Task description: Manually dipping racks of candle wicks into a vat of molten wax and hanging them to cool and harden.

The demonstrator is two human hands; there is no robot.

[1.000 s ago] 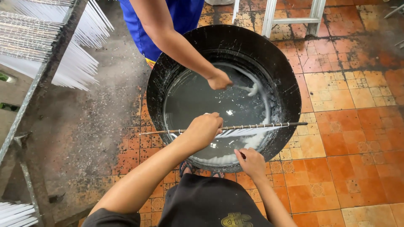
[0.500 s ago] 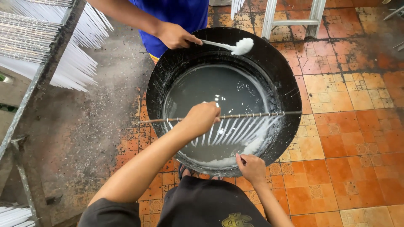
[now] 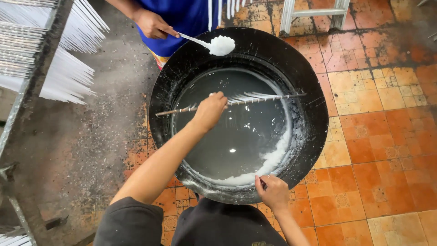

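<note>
— What do we have across the black basin [image 3: 314, 114]?
— A long thin rod [image 3: 255, 100], lying nearly level over its far half, with a row of white-coated strands hanging along it, their tips angled toward the grey-white liquid [image 3: 236, 132] inside the basin.

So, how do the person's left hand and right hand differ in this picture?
The left hand reaches out over the grey liquid, while the right hand stays at the near rim of the black basin. The left hand's grip is closed on a long stick with white strands; the right hand rests on the rim. Both are bare.
</note>
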